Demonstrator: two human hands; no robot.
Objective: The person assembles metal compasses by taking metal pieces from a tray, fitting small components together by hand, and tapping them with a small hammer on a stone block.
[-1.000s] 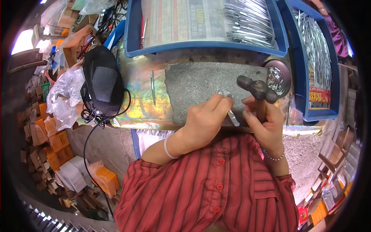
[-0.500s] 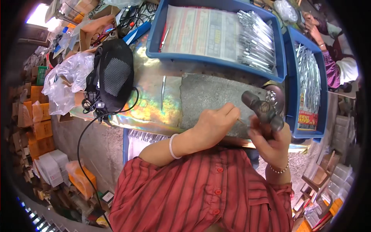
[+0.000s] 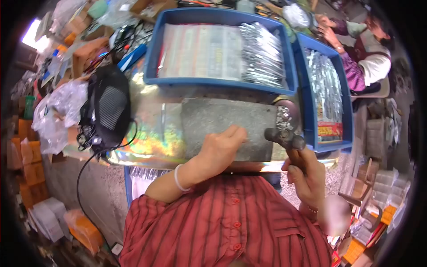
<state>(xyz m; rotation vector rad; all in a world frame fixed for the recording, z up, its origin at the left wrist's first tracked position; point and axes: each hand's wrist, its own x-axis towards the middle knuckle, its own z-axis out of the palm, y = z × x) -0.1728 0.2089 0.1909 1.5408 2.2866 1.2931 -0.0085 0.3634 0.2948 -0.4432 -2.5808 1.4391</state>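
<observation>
My left hand (image 3: 222, 149) is closed in a pinch over the grey slab (image 3: 200, 120); what it holds, if anything, is too small to make out. My right hand (image 3: 304, 175) is wrapped round the handle of a hammer (image 3: 284, 137), whose dark head is up near the slab's right edge. Behind the hammer, a round dish (image 3: 291, 106) holds small shiny pieces. A thin metal piece (image 3: 163, 115) lies on the shiny table surface left of the slab.
Blue trays (image 3: 222, 84) (image 3: 312, 129) with silvery metal pieces stand behind and right. A black mesh bag (image 3: 109, 107) with a cable and a plastic bag (image 3: 58, 107) lie left. A co-worker (image 3: 356, 71) sits at the upper right.
The view has shifted, so the table and trays appear further left. My right hand with the hammer has moved away from my left hand, which stays pinched over the slab.
</observation>
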